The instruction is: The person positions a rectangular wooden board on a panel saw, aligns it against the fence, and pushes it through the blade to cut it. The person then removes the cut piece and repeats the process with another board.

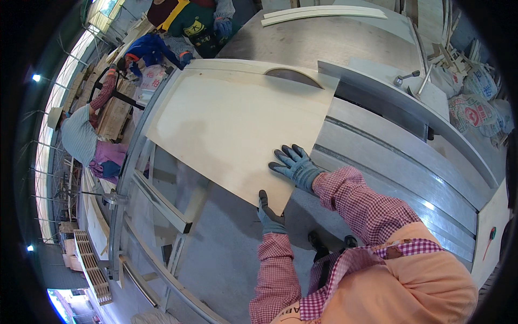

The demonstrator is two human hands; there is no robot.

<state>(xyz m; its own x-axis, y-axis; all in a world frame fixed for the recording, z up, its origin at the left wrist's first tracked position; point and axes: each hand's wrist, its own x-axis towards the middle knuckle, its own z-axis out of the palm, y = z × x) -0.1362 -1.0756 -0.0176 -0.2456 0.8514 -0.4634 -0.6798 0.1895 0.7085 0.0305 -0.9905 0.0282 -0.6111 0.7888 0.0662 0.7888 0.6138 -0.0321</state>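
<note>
- Pale board (226,119) beneath the spread fingers of the right hand (300,168)
- Grooved metal table (386,159) right of those fingers
- Left hand (270,217) touching the board's near edge; cannot tell whether fingers clamp

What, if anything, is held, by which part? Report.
The left hand touches the pale panel at its near corner; whether it grips there cannot be told. The right hand lies spread on top, gripping nothing.

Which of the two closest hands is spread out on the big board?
The right hand, spread on top of the pale wooden board; the left hand is at the board's near corner.
</note>
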